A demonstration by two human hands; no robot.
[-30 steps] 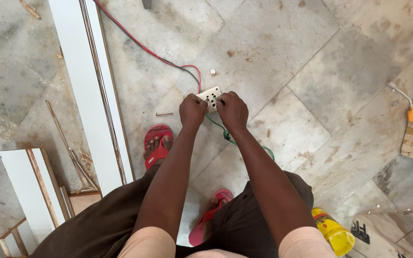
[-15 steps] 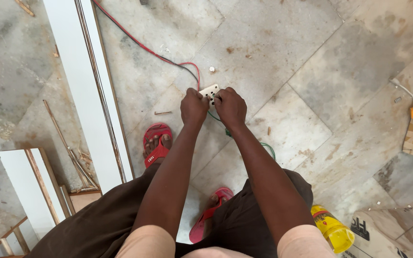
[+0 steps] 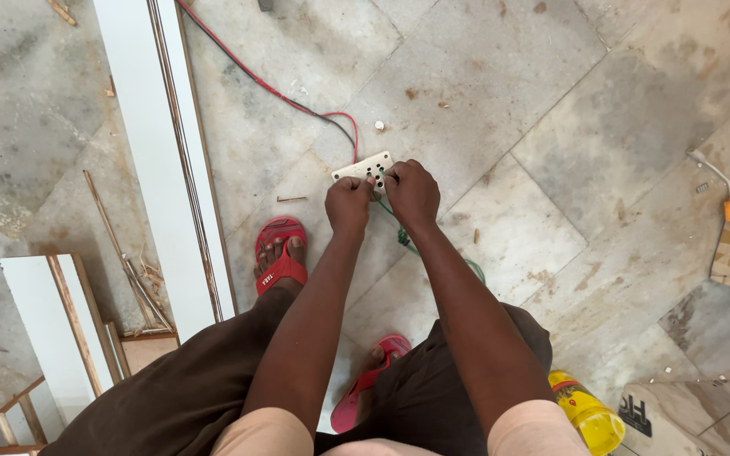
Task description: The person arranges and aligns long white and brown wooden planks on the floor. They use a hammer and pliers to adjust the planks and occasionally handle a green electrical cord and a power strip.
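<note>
Both hands meet over a white rectangular plastic socket plate (image 3: 363, 171) held above the grey marble tile floor (image 3: 551, 152), near the middle of the view. The left hand (image 3: 350, 204) is closed, its fingers curled around the plate's near edge. The right hand (image 3: 411, 192) is closed too, its fingertips pinching at the plate's right end, where thin green wires (image 3: 405, 239) come away and trail down toward the person's legs. A red and black twisted cable (image 3: 264, 84) runs from the plate's far edge across the floor to the top edge of the view.

Just beside the left forearm, a foot in a red rubber sandal (image 3: 280, 255) rests flat on the floor; a second red sandal (image 3: 368, 382) shows between the knees. A long white moulded trim board (image 3: 158, 143) lies on the floor well to the left. A yellow plastic bottle (image 3: 586, 414) lies near the right thigh, at the bottom edge.
</note>
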